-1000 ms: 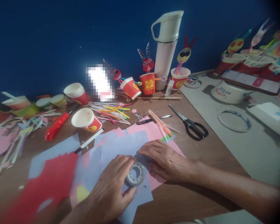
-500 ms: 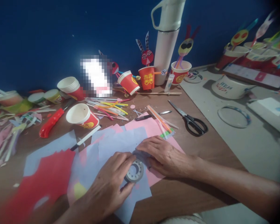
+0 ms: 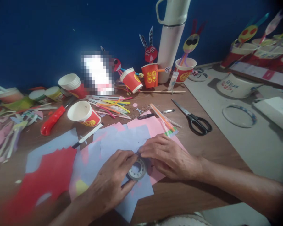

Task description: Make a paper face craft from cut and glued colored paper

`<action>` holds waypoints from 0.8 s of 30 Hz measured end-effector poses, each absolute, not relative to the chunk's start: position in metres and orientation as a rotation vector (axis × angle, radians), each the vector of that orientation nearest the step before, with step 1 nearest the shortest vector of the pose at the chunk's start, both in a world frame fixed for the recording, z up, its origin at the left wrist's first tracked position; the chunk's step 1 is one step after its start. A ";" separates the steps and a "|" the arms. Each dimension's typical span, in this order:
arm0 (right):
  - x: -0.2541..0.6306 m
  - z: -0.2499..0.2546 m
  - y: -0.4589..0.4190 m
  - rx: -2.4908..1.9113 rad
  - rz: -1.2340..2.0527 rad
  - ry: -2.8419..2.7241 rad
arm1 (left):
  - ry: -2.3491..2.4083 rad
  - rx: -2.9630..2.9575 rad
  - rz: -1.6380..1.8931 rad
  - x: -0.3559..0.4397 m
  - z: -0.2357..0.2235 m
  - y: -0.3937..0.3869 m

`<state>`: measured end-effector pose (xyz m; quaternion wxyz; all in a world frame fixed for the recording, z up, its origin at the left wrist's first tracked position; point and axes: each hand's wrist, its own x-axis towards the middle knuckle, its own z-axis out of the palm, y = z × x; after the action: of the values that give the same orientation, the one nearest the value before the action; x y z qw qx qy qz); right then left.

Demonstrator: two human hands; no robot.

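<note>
A grey roll of tape is gripped at its left side between the thumb and fingers of my left hand. Against the roll's upper right edge, my right hand has its fingers bent and drawn together; what the fingertips pinch is hidden. Both hands are over blue paper sheets, with pink paper partly under them. Left of my left hand lies a cut red sheet.
Scissors and a pen lie beyond my right hand. Plastic straws, a paper cup, a red-handled cutter and a marker are farther left. Cup figures and a tall thermos stand along the blue wall.
My right fingertips have shifted slightly along the roll's upper edge, and the tape roll has turned a little in my left hand. The whole view has shifted slightly.
</note>
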<state>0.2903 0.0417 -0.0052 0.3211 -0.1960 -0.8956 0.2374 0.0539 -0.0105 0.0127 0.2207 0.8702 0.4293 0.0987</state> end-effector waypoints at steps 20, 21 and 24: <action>0.284 -0.007 0.037 -0.438 0.503 -2.502 | 1.177 2.410 0.206 0.047 0.020 -0.012; 0.284 -0.008 0.037 -0.438 0.518 -2.492 | 1.180 2.391 0.208 0.047 0.020 -0.012; 0.284 -0.010 0.035 -0.457 0.588 -2.458 | 1.186 2.342 0.236 0.047 0.020 -0.011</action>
<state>0.2842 0.0353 -0.0102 0.2826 -0.1705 -0.9181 0.2196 0.0466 -0.0107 0.0202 0.2504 0.8602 0.4357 0.0866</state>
